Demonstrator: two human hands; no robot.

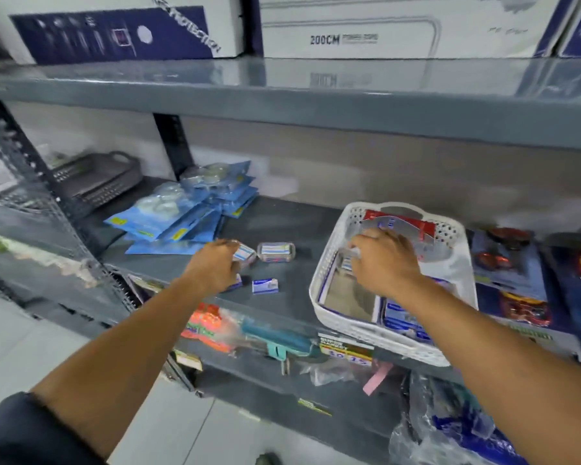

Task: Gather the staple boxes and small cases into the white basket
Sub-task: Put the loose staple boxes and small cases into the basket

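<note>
The white basket [329,273] stands on the grey shelf at the right, holding blue-and-white boxes and a red-topped packet. My right hand [388,261] is inside it, fingers closed on a small clear case [351,254]. To the left, my left hand [215,266] grips another small clear case [245,256] on the shelf. A third clear case [275,252] lies just right of that hand. A small white-and-blue staple box [265,286] sits in front of it, and another staple box [237,283] peeks from under my left hand.
Blue blister packs [185,213] are piled at the back left of the shelf, next to a dark grey basket [98,179]. Packaged goods [510,263] lie right of the white basket. A shelf overhead [282,105] carries large boxes. Below hang more packets.
</note>
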